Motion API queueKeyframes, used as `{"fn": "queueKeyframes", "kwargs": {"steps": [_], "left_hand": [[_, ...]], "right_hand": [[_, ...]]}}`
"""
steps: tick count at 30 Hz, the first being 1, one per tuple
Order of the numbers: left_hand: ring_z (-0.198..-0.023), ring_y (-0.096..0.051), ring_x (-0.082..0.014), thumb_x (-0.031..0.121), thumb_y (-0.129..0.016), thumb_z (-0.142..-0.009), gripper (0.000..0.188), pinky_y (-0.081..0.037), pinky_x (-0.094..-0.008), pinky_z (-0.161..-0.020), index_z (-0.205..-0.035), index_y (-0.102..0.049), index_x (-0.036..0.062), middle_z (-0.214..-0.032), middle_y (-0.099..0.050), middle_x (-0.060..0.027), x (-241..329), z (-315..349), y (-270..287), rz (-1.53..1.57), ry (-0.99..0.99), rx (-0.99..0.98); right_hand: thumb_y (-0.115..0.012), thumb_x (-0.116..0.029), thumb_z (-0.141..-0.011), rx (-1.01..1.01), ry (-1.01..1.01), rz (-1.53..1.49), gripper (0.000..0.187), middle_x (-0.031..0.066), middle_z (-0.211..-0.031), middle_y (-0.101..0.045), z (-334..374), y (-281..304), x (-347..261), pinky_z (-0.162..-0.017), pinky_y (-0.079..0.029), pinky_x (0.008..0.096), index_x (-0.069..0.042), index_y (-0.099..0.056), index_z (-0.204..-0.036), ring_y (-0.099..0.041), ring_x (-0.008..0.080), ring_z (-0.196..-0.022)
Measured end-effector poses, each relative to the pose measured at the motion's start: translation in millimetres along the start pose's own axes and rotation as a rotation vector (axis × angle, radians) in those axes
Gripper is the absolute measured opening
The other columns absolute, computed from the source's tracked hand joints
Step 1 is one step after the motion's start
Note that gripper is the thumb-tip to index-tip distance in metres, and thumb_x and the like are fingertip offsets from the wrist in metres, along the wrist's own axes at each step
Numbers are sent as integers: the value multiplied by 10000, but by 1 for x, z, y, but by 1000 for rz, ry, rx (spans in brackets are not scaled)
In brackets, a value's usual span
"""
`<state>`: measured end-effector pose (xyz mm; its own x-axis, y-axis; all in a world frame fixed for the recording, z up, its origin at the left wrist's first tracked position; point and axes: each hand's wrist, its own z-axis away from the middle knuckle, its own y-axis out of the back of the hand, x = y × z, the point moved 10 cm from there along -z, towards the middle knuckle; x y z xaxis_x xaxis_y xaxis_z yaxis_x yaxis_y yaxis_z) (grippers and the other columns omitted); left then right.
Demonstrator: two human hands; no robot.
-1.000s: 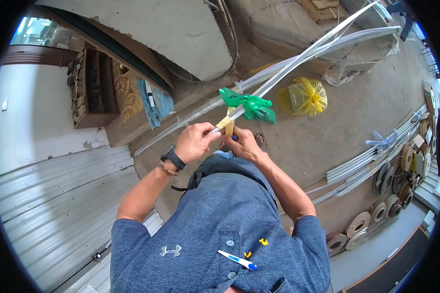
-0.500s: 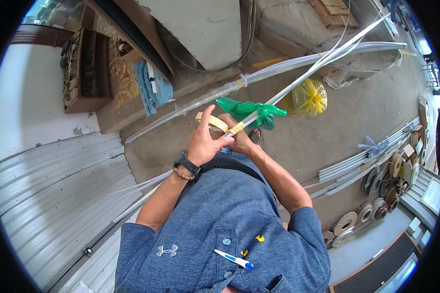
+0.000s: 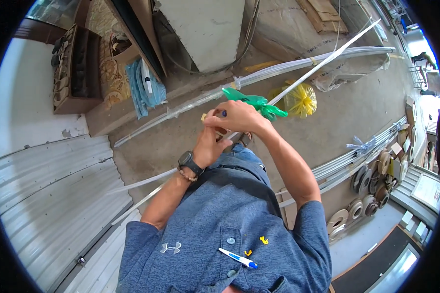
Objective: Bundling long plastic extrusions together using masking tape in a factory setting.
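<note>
A bundle of long white strips (image 3: 322, 62) runs from the lower left, under my hands, to the upper right. My left hand (image 3: 209, 147), with a watch (image 3: 188, 161) at its wrist, is closed at the bundle. My right hand (image 3: 239, 117) reaches across it from above, its fingers curled against the left fingertips. Between them a roll of masking tape (image 3: 204, 117) shows only as a small tan edge; my right fingers cover the rest. Just beyond the right hand, a green plastic bag (image 3: 266, 108) is knotted around the strips.
A yellow plastic bag (image 3: 302, 99) lies on the floor beyond the green one. Long wrapped profiles (image 3: 278, 68) stretch across the floor ahead. Wrapped packages (image 3: 278, 29) stand behind them. At the right are bundled profiles (image 3: 371, 145) and several coiled rolls (image 3: 369, 205). A shoe rack (image 3: 83, 68) stands left.
My right hand has come up from beneath the bundle and over to the tape roll at my left fingers. The roll, plainly visible before, is now mostly covered.
</note>
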<state>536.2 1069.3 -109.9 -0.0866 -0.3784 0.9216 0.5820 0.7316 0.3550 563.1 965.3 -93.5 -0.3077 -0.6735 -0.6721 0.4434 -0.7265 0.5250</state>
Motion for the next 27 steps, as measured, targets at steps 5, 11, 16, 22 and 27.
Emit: {"fn": "queueKeyframes", "kwargs": {"steps": [5,11,16,22,27], "left_hand": [[-840,-689,-247,12,-773,-770,987,-548,-362,-679,-1532,-151,97,-1007,-653,-119,6,23,17,-55,-33,73],[-735,-672,-355,243,-673,-877,864,-521,-469,-598,-1562,-153,162,-1007,-645,-128,16,41,37,-540,-65,144],[-763,-666,-369,388,-565,-946,254,-511,-471,-634,-1047,-633,165,-884,-686,-98,-24,12,64,-781,135,163],[-631,-652,-215,326,-557,-973,300,-475,-347,-549,-897,-660,55,-678,-669,-65,-53,-14,82,-201,215,-26],[-479,-507,-57,314,-532,-1013,325,-371,-207,-427,-894,-646,33,-658,-637,-28,-22,-15,60,173,477,-243]], "right_hand": [[-752,-506,-793,73,114,-145,503,137,-829,-721,5,3,-7,-717,-528,358,-42,-758,-985,-688,241,-756],[-730,-343,-869,377,-36,-598,400,11,-667,-604,25,27,8,-555,-420,276,55,-716,-913,-525,64,-654],[-790,-193,-796,649,272,-308,249,34,-626,-546,98,10,-31,-521,-393,272,20,-664,-774,-472,76,-582],[-766,-179,-816,451,169,-290,223,109,-658,-592,102,-80,52,-580,-468,309,0,-680,-917,-579,172,-599],[-753,-118,-820,198,184,-795,333,56,-955,-709,-19,-154,91,-807,-517,323,-24,-680,-1131,-646,139,-878]]}}
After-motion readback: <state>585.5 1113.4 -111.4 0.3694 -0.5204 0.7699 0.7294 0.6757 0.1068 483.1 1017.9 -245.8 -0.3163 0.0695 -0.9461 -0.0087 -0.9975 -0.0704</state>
